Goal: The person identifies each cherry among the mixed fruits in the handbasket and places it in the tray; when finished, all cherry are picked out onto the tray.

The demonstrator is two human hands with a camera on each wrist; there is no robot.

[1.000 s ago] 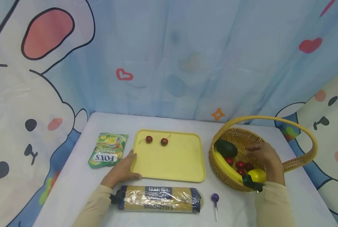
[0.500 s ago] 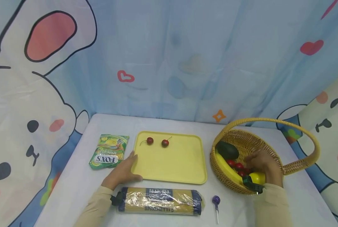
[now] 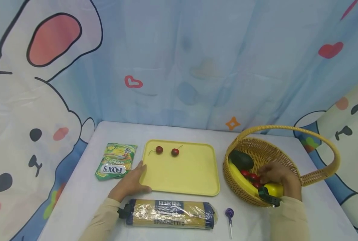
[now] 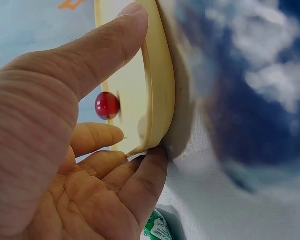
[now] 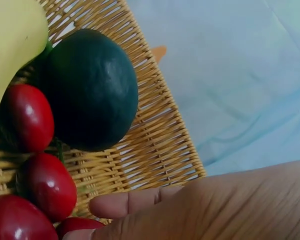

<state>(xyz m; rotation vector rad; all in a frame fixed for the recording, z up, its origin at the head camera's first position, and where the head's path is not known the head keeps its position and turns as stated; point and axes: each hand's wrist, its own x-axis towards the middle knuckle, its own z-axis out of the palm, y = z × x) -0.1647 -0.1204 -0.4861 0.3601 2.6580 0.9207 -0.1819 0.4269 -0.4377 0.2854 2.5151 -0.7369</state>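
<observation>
My left hand holds the near left corner of a yellow tray, thumb on the front rim and fingers at the side. Two stemmed cherries lie on the tray; one cherry shows in the left wrist view. On the right, my right hand reaches into a wicker basket. Its thumb and forefinger pinch a dark red cherry, mostly covered by the hand. Around it are several other cherries, an avocado, a banana and a yellow fruit, probably a lemon.
A green Fox's candy bag lies left of the tray. In front of the tray is a spaghetti pack, close to my left wrist. A purple lollipop lies right of it. The basket's tall handle arches over my right hand.
My right hand has lowered into the basket, and its fingers have come together at the cherries. The left hand stays at the tray corner. The whole head view has shifted slightly.
</observation>
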